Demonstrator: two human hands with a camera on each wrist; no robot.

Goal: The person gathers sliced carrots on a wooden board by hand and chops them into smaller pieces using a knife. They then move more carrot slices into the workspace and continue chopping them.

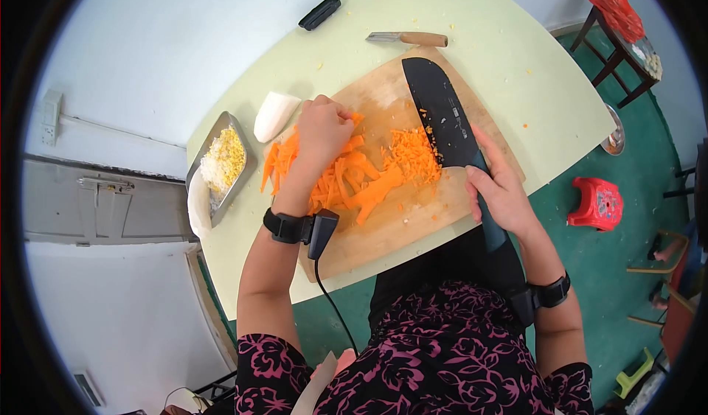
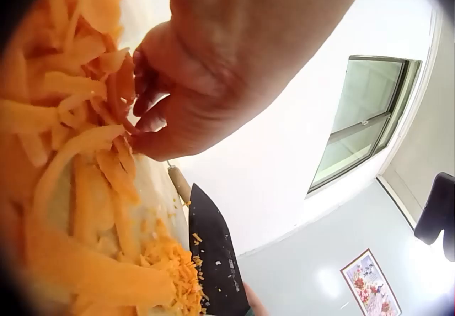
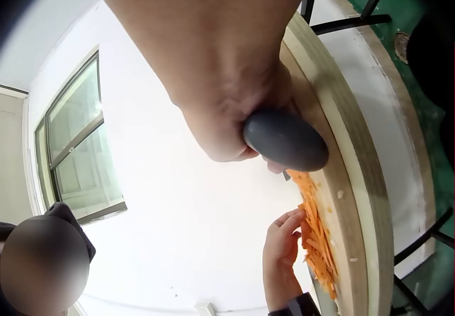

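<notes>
On a wooden cutting board (image 1: pixel 472 94) lies a heap of thin carrot slices (image 1: pixel 358 168), with chopped carrot (image 1: pixel 414 155) to their right. My left hand (image 1: pixel 322 129) is at the far side of the slices, its fingers curled and pinching some of them, as the left wrist view (image 2: pixel 188 88) shows. My right hand (image 1: pixel 503 194) grips the dark handle of a black-bladed kitchen knife (image 1: pixel 441 113). The blade lies along the right side of the chopped carrot, tip pointing away from me, with carrot bits stuck on it. In the right wrist view the rounded handle end (image 3: pixel 288 139) sticks out of the fist.
A peeled white radish piece (image 1: pixel 276 116) stands beyond the board's left corner. Left of it, a metal tray (image 1: pixel 249 166) holds chopped white and yellow food and a long white piece. A small wooden-handled knife (image 1: pixel 422 39) and a black case (image 1: pixel 319 14) lie at the table's far side.
</notes>
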